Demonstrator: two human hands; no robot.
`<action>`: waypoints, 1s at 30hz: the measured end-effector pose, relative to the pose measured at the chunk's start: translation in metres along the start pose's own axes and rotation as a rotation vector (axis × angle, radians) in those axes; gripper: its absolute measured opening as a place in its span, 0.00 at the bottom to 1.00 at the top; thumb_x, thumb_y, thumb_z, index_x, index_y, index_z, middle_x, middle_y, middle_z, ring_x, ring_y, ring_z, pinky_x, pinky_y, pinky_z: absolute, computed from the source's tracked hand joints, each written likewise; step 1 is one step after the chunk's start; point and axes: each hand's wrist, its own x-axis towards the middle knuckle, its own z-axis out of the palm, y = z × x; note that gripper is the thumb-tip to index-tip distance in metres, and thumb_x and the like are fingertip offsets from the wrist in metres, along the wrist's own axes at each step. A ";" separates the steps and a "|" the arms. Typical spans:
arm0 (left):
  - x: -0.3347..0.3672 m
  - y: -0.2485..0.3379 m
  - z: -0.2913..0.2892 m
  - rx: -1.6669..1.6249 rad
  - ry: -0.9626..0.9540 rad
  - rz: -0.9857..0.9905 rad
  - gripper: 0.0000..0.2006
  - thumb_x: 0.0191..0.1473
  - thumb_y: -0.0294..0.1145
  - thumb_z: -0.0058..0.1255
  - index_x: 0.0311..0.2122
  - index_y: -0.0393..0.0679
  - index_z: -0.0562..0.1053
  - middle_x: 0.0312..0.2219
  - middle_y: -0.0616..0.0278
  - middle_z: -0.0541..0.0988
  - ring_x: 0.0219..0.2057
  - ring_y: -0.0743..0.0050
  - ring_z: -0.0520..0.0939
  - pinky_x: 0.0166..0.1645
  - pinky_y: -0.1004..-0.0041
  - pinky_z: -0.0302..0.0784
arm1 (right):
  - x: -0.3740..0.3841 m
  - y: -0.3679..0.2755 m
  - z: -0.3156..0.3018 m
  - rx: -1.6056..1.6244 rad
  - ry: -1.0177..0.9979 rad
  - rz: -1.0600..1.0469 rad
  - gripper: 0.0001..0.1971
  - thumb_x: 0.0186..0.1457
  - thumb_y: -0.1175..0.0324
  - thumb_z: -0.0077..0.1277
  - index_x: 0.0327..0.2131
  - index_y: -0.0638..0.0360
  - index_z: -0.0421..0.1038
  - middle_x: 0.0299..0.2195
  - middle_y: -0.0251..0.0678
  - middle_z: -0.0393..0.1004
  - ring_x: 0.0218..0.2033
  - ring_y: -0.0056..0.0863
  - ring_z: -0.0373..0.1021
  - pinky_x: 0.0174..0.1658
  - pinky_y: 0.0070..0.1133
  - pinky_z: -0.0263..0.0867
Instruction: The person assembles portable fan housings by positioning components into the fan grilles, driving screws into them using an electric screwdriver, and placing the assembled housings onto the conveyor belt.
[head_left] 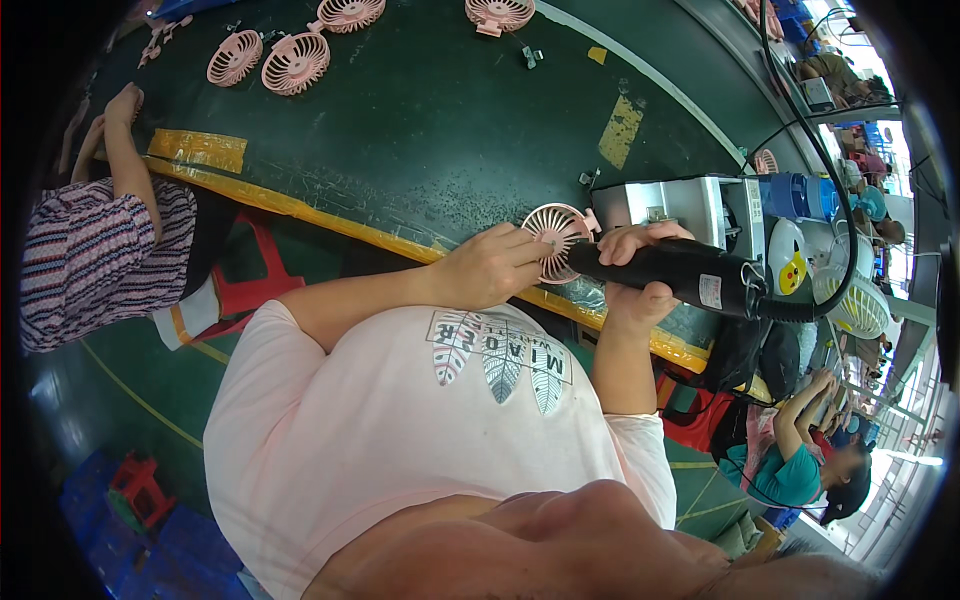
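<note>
A pink fan grille [557, 238] is pinched at its rim by the left hand [490, 265], apparently to steady it at the near edge of the bench [430, 120]. To the grille's right, a black power screwdriver [680, 272] is gripped by the right hand [635, 270], fingers wrapped round the barrel, its tip brought against the grille, seemingly for fastening. Left of the grille and farther up the bench, four more pink grilles [296, 62] are laid flat.
</note>
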 end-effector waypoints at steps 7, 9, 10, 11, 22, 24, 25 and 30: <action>0.000 0.001 0.000 -0.006 -0.010 -0.010 0.04 0.38 0.26 0.46 0.21 0.37 0.69 0.32 0.58 0.72 0.31 0.69 0.71 0.33 0.73 0.64 | -0.003 0.001 0.001 0.020 -0.041 0.015 0.31 0.37 0.46 0.56 0.36 0.62 0.57 0.17 0.35 0.63 0.18 0.28 0.62 0.26 0.24 0.61; 0.000 0.001 0.001 -0.010 -0.013 -0.008 0.04 0.38 0.26 0.46 0.21 0.37 0.69 0.32 0.58 0.72 0.31 0.69 0.71 0.33 0.73 0.64 | -0.003 0.001 0.004 0.027 -0.040 0.024 0.30 0.37 0.48 0.57 0.35 0.62 0.57 0.17 0.35 0.63 0.18 0.28 0.62 0.26 0.24 0.60; -0.001 0.000 0.002 -0.013 0.015 -0.005 0.04 0.36 0.25 0.48 0.20 0.38 0.69 0.33 0.58 0.71 0.30 0.69 0.71 0.32 0.72 0.64 | -0.002 0.002 0.006 0.042 -0.068 0.028 0.29 0.37 0.49 0.58 0.34 0.61 0.58 0.17 0.35 0.63 0.18 0.28 0.62 0.25 0.23 0.60; -0.001 -0.001 0.003 -0.015 0.043 -0.002 0.04 0.34 0.25 0.50 0.20 0.38 0.68 0.35 0.59 0.71 0.29 0.68 0.71 0.32 0.71 0.64 | -0.002 0.002 0.007 0.058 -0.097 0.032 0.29 0.37 0.51 0.59 0.34 0.61 0.58 0.17 0.35 0.63 0.18 0.28 0.62 0.25 0.23 0.60; 0.000 -0.009 -0.020 0.085 -0.006 -0.011 0.04 0.35 0.27 0.49 0.18 0.40 0.69 0.31 0.60 0.72 0.28 0.69 0.72 0.30 0.71 0.66 | 0.005 -0.015 -0.013 0.104 0.156 -0.102 0.35 0.39 0.42 0.53 0.40 0.61 0.56 0.17 0.34 0.63 0.17 0.26 0.62 0.26 0.23 0.61; 0.002 -0.020 -0.027 0.155 0.057 -0.057 0.04 0.36 0.27 0.49 0.18 0.40 0.68 0.30 0.59 0.71 0.28 0.69 0.72 0.29 0.70 0.68 | 0.004 -0.021 -0.017 0.128 0.218 -0.145 0.35 0.39 0.41 0.51 0.40 0.61 0.56 0.16 0.32 0.62 0.17 0.25 0.62 0.26 0.22 0.61; 0.004 -0.030 -0.033 0.208 -0.004 -0.107 0.04 0.36 0.27 0.49 0.19 0.39 0.69 0.28 0.58 0.70 0.29 0.67 0.73 0.29 0.69 0.70 | 0.003 -0.021 -0.020 0.110 0.194 -0.158 0.34 0.39 0.42 0.52 0.40 0.62 0.56 0.16 0.33 0.63 0.18 0.25 0.62 0.26 0.22 0.61; 0.049 -0.097 -0.072 0.717 0.061 -0.306 0.22 0.37 0.23 0.50 0.42 0.35 0.62 0.47 0.45 0.61 0.48 0.51 0.64 0.49 0.64 0.63 | -0.010 -0.002 -0.002 0.161 0.045 0.003 0.31 0.36 0.55 0.61 0.39 0.65 0.58 0.19 0.36 0.66 0.21 0.28 0.65 0.29 0.23 0.64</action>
